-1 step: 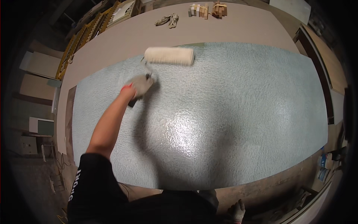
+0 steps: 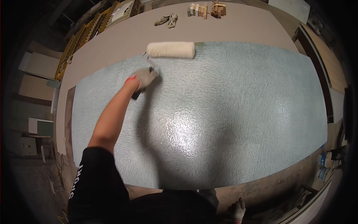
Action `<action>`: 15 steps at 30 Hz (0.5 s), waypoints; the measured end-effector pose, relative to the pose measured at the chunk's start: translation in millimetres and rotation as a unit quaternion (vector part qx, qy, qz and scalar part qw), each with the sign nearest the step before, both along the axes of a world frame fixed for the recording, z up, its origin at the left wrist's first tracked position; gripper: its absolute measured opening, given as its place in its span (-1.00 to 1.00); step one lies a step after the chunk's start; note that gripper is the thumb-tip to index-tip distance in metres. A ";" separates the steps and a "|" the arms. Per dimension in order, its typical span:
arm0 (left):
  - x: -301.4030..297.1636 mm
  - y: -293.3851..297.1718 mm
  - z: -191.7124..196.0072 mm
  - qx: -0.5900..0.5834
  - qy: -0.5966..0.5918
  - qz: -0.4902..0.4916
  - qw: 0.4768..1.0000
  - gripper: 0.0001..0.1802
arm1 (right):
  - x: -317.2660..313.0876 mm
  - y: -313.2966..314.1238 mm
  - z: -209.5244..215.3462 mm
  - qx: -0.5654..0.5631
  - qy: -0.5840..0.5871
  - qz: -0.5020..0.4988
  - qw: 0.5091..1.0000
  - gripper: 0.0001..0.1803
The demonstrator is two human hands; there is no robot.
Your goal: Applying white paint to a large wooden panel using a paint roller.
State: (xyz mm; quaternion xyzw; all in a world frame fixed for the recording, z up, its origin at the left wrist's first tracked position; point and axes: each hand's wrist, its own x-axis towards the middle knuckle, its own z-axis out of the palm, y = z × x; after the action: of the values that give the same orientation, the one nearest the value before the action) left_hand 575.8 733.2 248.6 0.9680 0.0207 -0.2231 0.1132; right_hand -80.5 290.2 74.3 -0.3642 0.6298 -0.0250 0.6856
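Observation:
My left hand (image 2: pixel 144 77), in a light knit glove with a red cuff, is closed around the dark handle of a paint roller (image 2: pixel 171 49). The wide cream sleeve of the roller lies on the far edge of a large pale blue-green panel (image 2: pixel 242 93). The panel's surface looks wet and textured, with a bright glare near its middle. Beyond the panel's near edge, low in the picture, hangs my right hand (image 2: pixel 238 212), also gloved. Its fingers appear apart, and I see nothing held in it.
Under the panel is a larger beige board (image 2: pixel 126 35). On its far part lie crumpled gloves (image 2: pixel 166 20) and bundles of small wooden blocks (image 2: pixel 197 11). A wooden-topped bench (image 2: pixel 324 56) stands at the right; containers (image 2: pixel 323 166) sit at the lower right. Yellow racking (image 2: pixel 80 41) runs along the far left.
The roller and my left hand have shifted slightly away from me and a little to the right. My right hand stays almost where it was.

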 end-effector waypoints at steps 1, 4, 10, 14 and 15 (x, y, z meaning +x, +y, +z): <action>15.5 -12.2 1.0 -0.018 0.004 0.035 0.999 -0.35 | 3.7 3.9 2.6 0.001 0.001 0.001 1.000 -0.35; 10.1 -30.1 6.2 -0.044 0.010 0.057 0.997 -0.36 | 23.9 15.7 29.3 -0.012 0.044 0.120 0.992 -0.38; -182.5 15.1 -16.5 -0.004 -0.035 0.001 0.999 -0.39 | 2.7 -7.0 19.2 -0.001 0.078 0.142 0.987 -0.40; -352.1 35.5 18.7 -0.009 0.060 0.115 0.991 -0.41 | 13.6 -45.5 5.4 0.013 0.071 0.241 0.968 -0.37; -386.9 41.4 18.9 -0.021 0.075 0.138 0.987 -0.43 | 18.0 -59.2 -3.2 0.006 0.064 0.268 0.961 -0.42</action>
State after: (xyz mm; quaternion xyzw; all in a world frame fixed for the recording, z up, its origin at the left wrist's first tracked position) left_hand 188.8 774.5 267.5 0.9337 0.1579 -0.2780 0.1612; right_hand -62.5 230.9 71.1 -0.5164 0.5519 0.1871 0.6275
